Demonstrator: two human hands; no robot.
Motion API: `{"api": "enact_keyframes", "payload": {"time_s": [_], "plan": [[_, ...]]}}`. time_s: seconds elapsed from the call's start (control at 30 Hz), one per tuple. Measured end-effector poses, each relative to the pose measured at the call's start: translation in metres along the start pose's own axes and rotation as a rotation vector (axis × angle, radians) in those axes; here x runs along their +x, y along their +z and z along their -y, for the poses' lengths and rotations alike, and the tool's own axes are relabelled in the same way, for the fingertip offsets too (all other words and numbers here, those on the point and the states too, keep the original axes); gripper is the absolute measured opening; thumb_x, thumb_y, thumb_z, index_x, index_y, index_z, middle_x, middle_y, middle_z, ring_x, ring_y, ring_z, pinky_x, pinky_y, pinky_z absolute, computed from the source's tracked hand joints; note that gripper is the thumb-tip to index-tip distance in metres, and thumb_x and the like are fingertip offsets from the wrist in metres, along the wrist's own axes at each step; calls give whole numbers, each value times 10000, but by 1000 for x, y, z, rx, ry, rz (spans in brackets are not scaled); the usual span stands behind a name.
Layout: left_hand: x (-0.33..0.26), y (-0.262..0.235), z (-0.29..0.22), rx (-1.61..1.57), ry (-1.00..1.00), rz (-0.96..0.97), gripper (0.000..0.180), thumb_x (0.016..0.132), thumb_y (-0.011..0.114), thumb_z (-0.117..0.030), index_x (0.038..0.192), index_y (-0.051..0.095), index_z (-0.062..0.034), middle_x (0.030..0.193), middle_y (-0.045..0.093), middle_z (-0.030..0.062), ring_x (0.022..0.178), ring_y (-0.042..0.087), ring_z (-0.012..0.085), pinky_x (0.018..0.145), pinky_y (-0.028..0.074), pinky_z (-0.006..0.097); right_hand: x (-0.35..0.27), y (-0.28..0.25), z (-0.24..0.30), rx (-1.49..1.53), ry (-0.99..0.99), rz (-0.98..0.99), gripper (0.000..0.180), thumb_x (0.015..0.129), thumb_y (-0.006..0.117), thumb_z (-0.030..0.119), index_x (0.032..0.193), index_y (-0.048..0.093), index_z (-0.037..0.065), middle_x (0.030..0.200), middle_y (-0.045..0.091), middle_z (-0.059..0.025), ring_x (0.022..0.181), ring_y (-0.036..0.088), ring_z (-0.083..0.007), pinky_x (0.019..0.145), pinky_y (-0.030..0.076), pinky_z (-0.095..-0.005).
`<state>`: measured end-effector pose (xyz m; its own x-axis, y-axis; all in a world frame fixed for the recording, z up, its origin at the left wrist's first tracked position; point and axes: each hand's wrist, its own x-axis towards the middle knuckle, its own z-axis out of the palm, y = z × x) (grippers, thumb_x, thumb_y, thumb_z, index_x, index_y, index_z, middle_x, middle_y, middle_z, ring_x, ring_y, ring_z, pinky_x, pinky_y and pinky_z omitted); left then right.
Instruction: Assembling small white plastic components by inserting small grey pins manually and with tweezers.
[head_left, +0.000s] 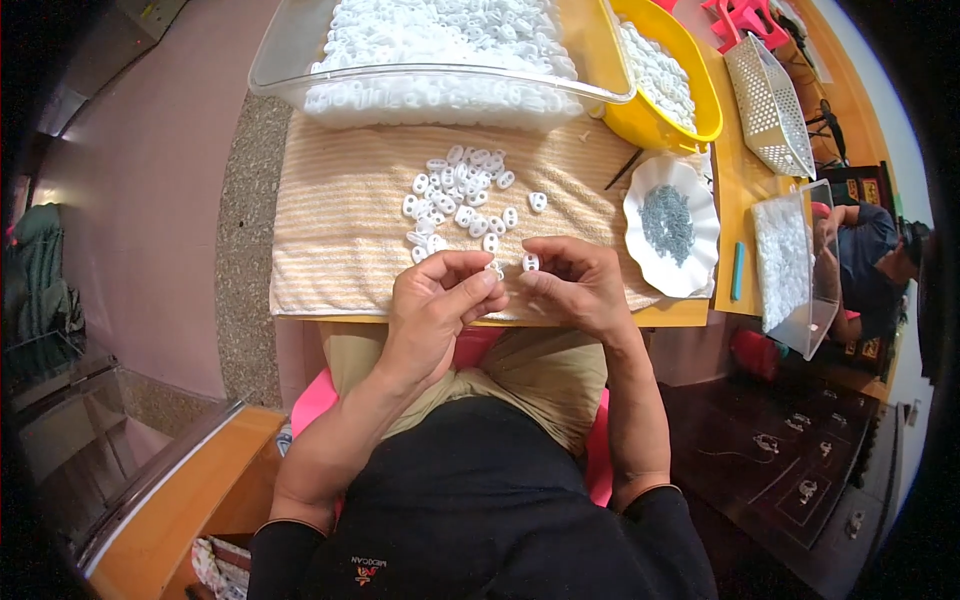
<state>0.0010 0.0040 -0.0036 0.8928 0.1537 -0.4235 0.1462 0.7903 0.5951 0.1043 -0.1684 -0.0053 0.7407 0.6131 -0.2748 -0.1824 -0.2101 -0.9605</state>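
My left hand (445,300) pinches a small white plastic piece (495,270) between thumb and fingertips; its far side is hidden by the fingers. A hand's width to the right, my right hand (580,285) grips a white oval two-holed plastic piece (531,262) by its edge. Both hands are just above the near edge of a striped towel (340,210). Beyond them lies a loose heap of similar white two-holed pieces (445,202), some overlapping. One such piece (538,202) rests apart, right of the heap.
A clear bin (280,85) full of white pieces and a yellow tub (712,110) stand at the back. To the right are a scalloped white dish (635,225) of small grey parts, a thin dark tool (623,170) and a perforated basket (765,105). Another person (870,255) sits far right.
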Motion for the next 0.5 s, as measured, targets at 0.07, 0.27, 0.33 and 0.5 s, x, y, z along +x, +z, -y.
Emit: {"api": "enact_keyframes", "payload": {"time_s": [0.07,0.27,0.33,0.5], "plan": [[1,0,1,6,-2,5,167,871,635,-25,1027,606,28,878,644,89,778,642,138,741,566,270,2,-2,-6,29,-26,5,304,817,685,-25,1110,602,-37,840,619,-32,728,607,-85,639,509,-217],[2,-2,2,49,-19,20,183,876,631,-32,1046,605,33,881,658,101,764,651,146,734,567,271,4,0,-7,150,-18,45,314,815,682,-34,1117,594,-38,865,629,-45,761,624,-101,664,527,-234],[1,-1,1,68,-23,27,192,880,630,-40,1054,603,37,895,663,107,766,657,152,737,567,273,3,0,-5,124,-4,47,326,811,687,-33,1123,593,-41,871,632,-50,765,624,-103,679,530,-237],[2,0,0,84,-37,18,170,883,615,-19,1044,601,30,896,655,114,779,660,161,751,576,283,2,0,-7,103,15,69,351,804,696,-34,1138,589,-47,903,649,-69,797,634,-119,728,536,-248]]}}
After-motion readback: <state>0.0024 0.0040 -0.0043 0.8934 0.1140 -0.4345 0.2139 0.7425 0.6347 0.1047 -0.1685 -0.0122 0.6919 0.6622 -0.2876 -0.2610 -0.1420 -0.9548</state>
